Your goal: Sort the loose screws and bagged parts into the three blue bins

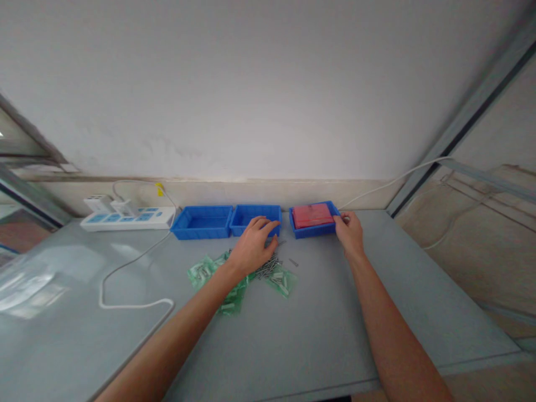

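Hiding much of the front wall of the middle blue tray (pixel 246 215) behind the left hand (pixel 255 245), and covering part of a heap of metal pins (pixel 268 269) too. Running both forearms out of view at the lower edge. Tucking the right fingertips partly out of sight at a tray end. Showing only blurred clear plastic (pixel 25 293) at the left edge, cut off by the border.

Shaping smooth blue plastic into three shallow oblong trays, including the left blue tray (pixel 203 224) and the right blue tray (pixel 316 231). Carrying a flat, slightly shiny bundle of red packets (pixel 312 215) in the right one. Spreading crinkled, see-through green packets (pixel 229 304) with pale pieces inside around the heap. Lying apart on the grey tabletop (pixel 318 335): one loose pin (pixel 293 262). Bending a white cord (pixel 134 306) near a white power strip (pixel 125 219).

Pinching the right end of the right blue tray between thumb and fingers of the right hand (pixel 349 231), with the red packets just left of the grip. Spreading left thumb and fingers apart above the heap, near the middle tray's front rim, leaving any contact impossible to tell.
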`<state>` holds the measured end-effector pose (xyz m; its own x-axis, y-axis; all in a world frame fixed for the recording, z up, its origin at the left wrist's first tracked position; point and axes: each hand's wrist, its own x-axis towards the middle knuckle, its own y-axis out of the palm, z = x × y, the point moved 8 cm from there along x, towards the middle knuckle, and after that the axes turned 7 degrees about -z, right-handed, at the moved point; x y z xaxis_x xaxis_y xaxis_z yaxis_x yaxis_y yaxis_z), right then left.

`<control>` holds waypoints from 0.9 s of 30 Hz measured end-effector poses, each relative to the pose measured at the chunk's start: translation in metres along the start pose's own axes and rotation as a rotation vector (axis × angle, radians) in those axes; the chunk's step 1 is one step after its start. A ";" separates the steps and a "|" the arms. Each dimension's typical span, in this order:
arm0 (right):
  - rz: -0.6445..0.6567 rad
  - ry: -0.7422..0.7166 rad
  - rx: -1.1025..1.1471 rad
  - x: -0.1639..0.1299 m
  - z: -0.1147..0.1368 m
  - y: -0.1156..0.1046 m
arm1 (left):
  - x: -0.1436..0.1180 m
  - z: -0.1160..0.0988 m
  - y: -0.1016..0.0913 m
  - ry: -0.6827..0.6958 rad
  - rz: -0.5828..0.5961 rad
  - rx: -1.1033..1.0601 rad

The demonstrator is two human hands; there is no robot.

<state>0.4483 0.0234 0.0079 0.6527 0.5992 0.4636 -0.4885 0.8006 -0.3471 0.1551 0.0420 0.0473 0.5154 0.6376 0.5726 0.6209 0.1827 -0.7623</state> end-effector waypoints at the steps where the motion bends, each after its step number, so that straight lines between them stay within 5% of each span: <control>1: -0.007 -0.013 0.018 0.000 0.006 -0.004 | -0.001 -0.002 -0.002 0.011 -0.009 -0.003; 7: -0.196 -0.303 -0.073 -0.017 0.096 -0.051 | -0.009 -0.014 -0.025 0.008 -0.070 -0.068; 10: -0.159 -0.490 -0.184 -0.034 0.144 -0.053 | -0.015 -0.022 -0.030 -0.032 -0.025 -0.146; 16: -0.114 -0.411 -0.262 -0.050 0.160 -0.031 | -0.033 -0.039 -0.026 -0.042 0.103 -0.233; 21: -0.117 -0.402 -0.202 -0.066 0.181 -0.016 | -0.041 -0.013 -0.047 -0.117 -0.035 -0.217; 27: 0.045 -0.716 -0.214 -0.098 0.244 0.021 | -0.057 0.033 -0.084 -0.167 -0.229 -0.222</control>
<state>0.2321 -0.0184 0.1539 0.0629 0.5432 0.8372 -0.3346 0.8018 -0.4951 0.0543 0.0149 0.0695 0.2560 0.7157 0.6497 0.8317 0.1795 -0.5254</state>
